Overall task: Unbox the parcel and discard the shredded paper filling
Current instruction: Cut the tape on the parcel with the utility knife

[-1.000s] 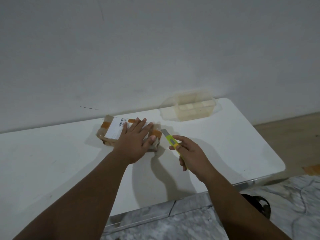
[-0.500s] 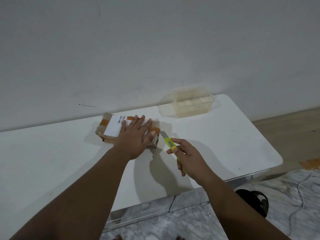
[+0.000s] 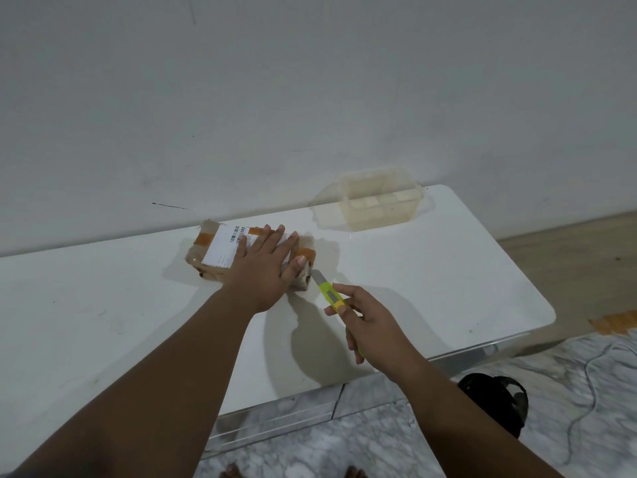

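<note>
Parcel [image 3: 220, 251]: lies on my white desk [image 3: 431, 270], near the wall.
Left hand [image 3: 263, 267]: fingers straight, pressing flat on the parcel.
Right hand [image 3: 370, 327]: curled round my yellow-green utility knife [image 3: 329, 291], blade tip at the parcel's right end.

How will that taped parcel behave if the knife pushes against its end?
The parcel looks small and flat, so probably light and apt to slide on the smooth white table; the left hand pressing flat on it likely prevents that. Its wrinkled tape wrap suggests a soft skin that may dent. Lying low, it seems unlikely to tip.
</note>
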